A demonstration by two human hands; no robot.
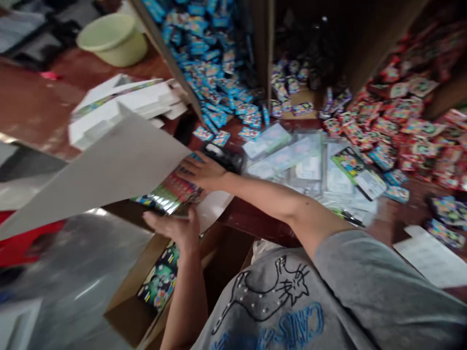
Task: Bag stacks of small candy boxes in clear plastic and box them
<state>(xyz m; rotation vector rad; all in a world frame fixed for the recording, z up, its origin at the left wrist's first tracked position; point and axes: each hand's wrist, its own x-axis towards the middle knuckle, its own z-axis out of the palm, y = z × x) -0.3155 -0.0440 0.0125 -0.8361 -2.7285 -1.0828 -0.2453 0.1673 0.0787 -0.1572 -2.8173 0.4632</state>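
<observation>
A shiny row of colourful packets (170,192) lies left of the middle, partly hidden under a large white card flap (120,155). My right hand (206,171) reaches across with its fingers stretched out, resting on the far end of the packets. Below them my left hand (177,226) is open, palm up and thumb apart, close to the packets' near side; I cannot tell whether it touches them. Under my left forearm stands an open brown carton (127,311) with green-and-black printed boxes (160,279) inside.
Blue packets (215,63), purple packets (292,82) and red packets (397,121) spill from partitioned bins. Clear plastic sleeves (292,150) and a black tape dispenser (222,155) lie before them. Folded white cartons (120,107) and a pale yellow basin (113,41) are at left.
</observation>
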